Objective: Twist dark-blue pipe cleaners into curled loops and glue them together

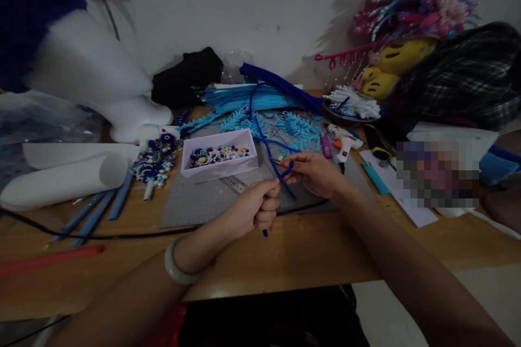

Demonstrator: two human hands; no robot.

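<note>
My left hand point(266, 207) is closed in a fist around a dark blue pipe cleaner, whose tip pokes out below the fingers. To its right, my right hand point(313, 173) pinches a dark blue pipe cleaner point(290, 190) between thumb and fingers. One long stem of it arcs up and back over the mat. A thin metallic tip shows at the right fingertips, but I cannot tell what tool it belongs to. Just behind the hands stands a white box point(222, 169) of mixed beads. Light blue branched pipe-cleaner pieces point(299, 129) lie beyond it.
Under the hands is a grey mat point(185, 209) with a steel ruler point(234, 184). A glue gun point(345, 143) and a purple lighter point(326, 145) lie at right. A beaded ornament point(154, 165), a paper roll point(69, 179) and a white mannequin point(93, 65) occupy the left. A black cord point(134, 236) crosses the table.
</note>
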